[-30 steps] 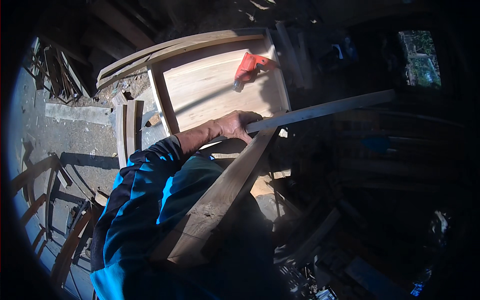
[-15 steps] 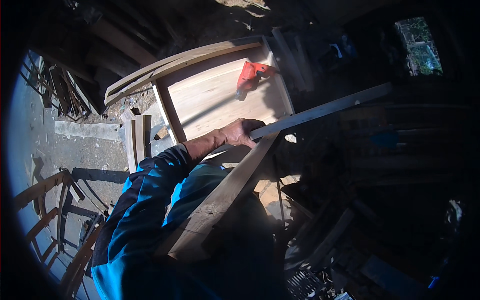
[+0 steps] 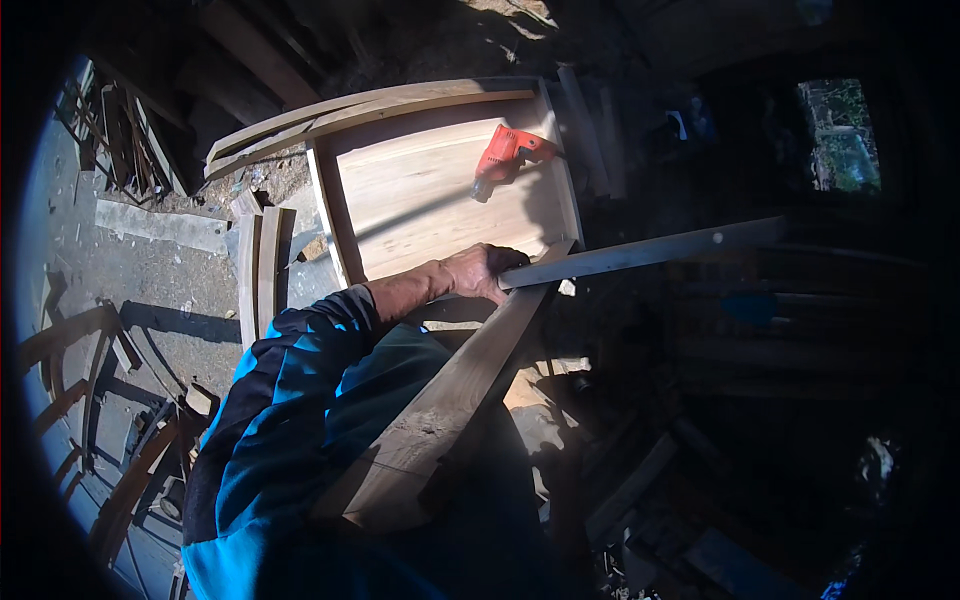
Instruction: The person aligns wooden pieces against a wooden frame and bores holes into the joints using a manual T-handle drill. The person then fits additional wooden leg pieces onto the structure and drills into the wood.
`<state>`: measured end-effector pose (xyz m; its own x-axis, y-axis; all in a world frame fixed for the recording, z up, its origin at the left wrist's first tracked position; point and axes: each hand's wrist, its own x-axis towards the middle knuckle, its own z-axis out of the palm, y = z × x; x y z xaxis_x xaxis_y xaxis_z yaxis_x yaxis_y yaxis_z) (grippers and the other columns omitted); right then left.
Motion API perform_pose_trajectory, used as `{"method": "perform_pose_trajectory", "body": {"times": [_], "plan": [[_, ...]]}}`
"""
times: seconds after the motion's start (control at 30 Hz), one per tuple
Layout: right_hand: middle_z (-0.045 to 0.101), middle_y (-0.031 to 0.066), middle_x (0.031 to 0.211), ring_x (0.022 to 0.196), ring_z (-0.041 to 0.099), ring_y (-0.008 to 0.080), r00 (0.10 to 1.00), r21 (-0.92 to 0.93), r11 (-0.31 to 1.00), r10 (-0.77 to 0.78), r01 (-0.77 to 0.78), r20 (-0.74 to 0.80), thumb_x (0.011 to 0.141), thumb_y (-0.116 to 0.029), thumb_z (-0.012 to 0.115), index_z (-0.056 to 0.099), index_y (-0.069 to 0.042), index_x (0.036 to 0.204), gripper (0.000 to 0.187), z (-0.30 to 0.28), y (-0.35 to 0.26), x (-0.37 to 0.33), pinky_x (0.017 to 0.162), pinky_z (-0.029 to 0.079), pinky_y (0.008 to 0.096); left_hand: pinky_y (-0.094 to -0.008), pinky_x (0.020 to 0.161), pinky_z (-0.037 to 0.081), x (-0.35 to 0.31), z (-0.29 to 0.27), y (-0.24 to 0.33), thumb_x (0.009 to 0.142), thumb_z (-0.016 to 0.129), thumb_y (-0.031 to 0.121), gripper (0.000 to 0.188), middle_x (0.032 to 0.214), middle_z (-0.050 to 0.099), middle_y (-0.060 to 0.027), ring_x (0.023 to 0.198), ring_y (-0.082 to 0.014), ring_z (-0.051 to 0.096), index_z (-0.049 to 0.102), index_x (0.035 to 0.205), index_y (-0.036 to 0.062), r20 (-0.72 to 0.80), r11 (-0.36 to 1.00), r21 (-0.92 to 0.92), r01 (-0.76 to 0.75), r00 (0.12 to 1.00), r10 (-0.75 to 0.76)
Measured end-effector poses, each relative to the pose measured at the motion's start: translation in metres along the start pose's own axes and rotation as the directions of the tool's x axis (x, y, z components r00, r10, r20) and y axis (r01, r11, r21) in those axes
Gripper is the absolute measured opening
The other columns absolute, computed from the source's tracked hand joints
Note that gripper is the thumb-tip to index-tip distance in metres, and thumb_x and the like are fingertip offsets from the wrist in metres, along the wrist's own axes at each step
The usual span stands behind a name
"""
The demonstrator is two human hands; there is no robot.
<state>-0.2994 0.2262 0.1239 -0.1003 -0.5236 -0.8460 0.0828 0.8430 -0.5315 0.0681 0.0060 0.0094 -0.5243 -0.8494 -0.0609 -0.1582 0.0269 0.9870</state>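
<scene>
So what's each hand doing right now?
Left hand: closed, holding one end of the narrow wooden strip.
Right hand: not visible, so it cannot be told.

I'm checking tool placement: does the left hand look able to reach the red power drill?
Probably yes: only the wooden panel shows between the left hand and the red power drill, though the hand seems to grip the narrow wooden strip.
</scene>
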Motion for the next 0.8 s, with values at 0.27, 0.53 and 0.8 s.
{"method": "perform_pose_trajectory", "body": {"times": [0.27,0.53,0.8], "plan": [[0.049,0.0200,0.118,0.114,0.049,0.0302,0.659,-0.630,0.600,-0.730,0.493,-0.179,0.091,-0.011,0.057,0.022,-0.002,0.145,0.065,-0.065,0.127,0.036,0.088,0.051,0.0428,-0.0423,0.096,0.045,0.003,0.006,0.008,0.069,0.073,0.046,0.077,0.123,0.058,-0.0178,0.111,-0.0347,0.057,0.051,0.129,0.0024,-0.052,0.997,0.065,-0.029,0.998,0.033],[0.057,0.0194,0.118,0.114,0.051,0.0388,0.415,-0.963,-0.268,-0.876,0.006,0.246,0.092,-0.044,0.057,0.061,-0.010,0.117,0.043,-0.007,0.057,-0.006,0.097,0.041,0.0493,-0.0410,0.097,0.045,-0.004,0.001,0.009,0.068,0.072,0.041,0.075,0.121,0.059,-0.0193,0.111,-0.0342,0.058,0.051,0.129,0.0029,-0.070,0.996,0.094,0.000,0.998,0.006],[0.057,0.0159,0.118,0.115,0.051,0.0321,0.307,-0.890,-0.336,-0.850,0.309,0.427,0.080,-0.040,0.068,0.053,-0.001,0.124,0.060,-0.018,0.023,0.033,0.107,0.030,0.0490,-0.0394,0.095,0.045,-0.001,0.009,0.001,0.068,0.079,0.045,0.076,0.117,0.061,-0.0172,0.110,-0.0289,0.059,0.054,0.125,0.0026,-0.111,0.996,-0.080,0.039,0.993,-0.048]]}}
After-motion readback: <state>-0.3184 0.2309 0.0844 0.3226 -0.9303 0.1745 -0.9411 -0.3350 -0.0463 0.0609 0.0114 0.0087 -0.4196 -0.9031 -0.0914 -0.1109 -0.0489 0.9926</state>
